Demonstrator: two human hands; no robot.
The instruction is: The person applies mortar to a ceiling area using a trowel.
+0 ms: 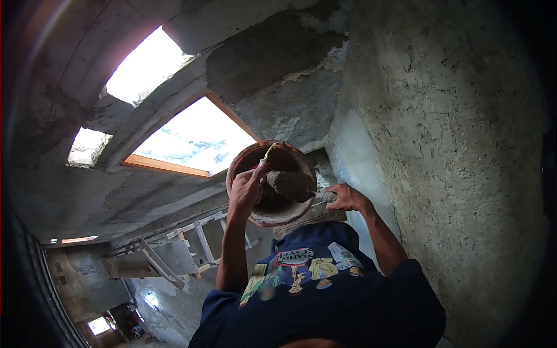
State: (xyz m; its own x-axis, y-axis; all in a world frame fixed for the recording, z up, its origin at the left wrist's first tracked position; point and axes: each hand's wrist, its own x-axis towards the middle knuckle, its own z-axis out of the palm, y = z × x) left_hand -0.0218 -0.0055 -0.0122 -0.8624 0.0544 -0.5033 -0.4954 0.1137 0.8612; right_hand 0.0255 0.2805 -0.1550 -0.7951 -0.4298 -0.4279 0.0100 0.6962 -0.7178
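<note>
A round reddish-brown bowl point(279, 218), its rim smeared with grey, is in front of my chest. My left hand point(246, 188) overlaps its left side, fingers closed on a pale grip with a yellow-green strand point(270, 152) that reaches the upper rim. At the bowl's right side, my right hand point(347, 198) is closed around the mortar-caked handle of a trowel point(296, 187). The trowel's blade lies over the bowl's opening, with a grey lump of mortar point(279, 181) at its left end. The deeper inside of the bowl is dark.
A rough plastered wall point(447, 145) rises close on the right. An orange-framed window opening point(191, 136) and other bright openings are at the upper left. Wooden scaffolding or ladder-like framing point(203, 240) stands at the lower left, beyond my left arm.
</note>
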